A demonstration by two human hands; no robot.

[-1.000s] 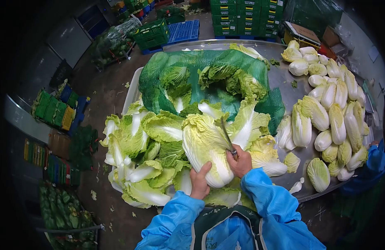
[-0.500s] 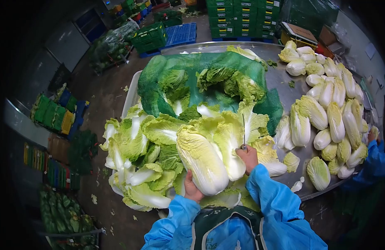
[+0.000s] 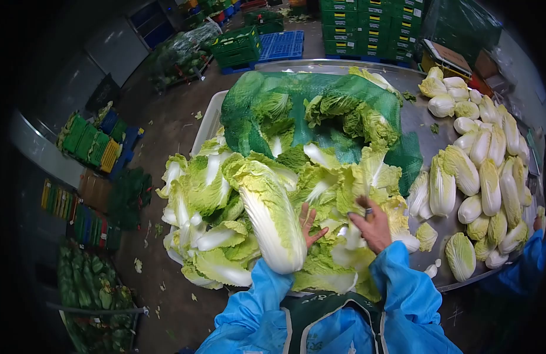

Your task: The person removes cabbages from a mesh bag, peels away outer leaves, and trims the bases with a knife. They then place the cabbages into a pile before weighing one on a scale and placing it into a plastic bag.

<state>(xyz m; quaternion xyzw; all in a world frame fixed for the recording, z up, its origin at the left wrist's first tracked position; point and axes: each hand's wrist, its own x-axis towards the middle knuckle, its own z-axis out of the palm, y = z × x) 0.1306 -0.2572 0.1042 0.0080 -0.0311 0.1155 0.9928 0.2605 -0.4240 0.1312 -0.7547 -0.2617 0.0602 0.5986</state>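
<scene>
A large napa cabbage lies tilted over my left wrist, its white base toward me and its leafy top pointing away. To its right my left hand is open, with the fingers spread above loose cabbage leaves. My right hand is a short way to the right, closed around a knife; a bit of its dark handle shows, while the blade is smeared or hidden. Under both hands, pale green and white leaves form a heap.
Green mesh netting with leafy cabbage lies behind the heap, beside a white crate rim. Trimmed cabbages crowd the right of the metal table. Another person's blue sleeve is at far right. Green crates stand behind.
The cabbage has shifted left and tipped over my left wrist. My left hand has left its base and spread open on its right side. My right hand has moved slightly right; the view has shifted.
</scene>
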